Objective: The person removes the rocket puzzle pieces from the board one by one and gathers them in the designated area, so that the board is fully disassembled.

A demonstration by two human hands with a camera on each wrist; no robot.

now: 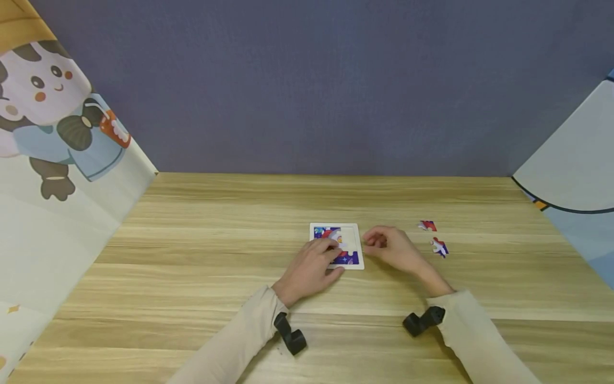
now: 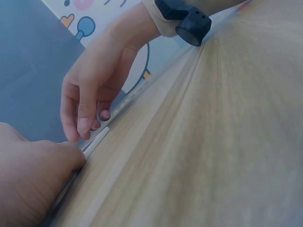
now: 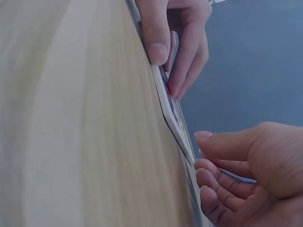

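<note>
Puzzle (image 1: 350, 240) on wood-grain table (image 1: 192, 240) (blue wall (image 1: 336, 90))

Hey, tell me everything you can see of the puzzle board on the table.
The puzzle board is thin and roughly square, white-rimmed, perhaps cardboard. It lies flat on the wooden table, partly filled with dark blue, red and white picture pieces; its far right part is bare and pale. The left hand rests on it, covering some of it. Whether the right hand touches its right edge is unclear.
</note>
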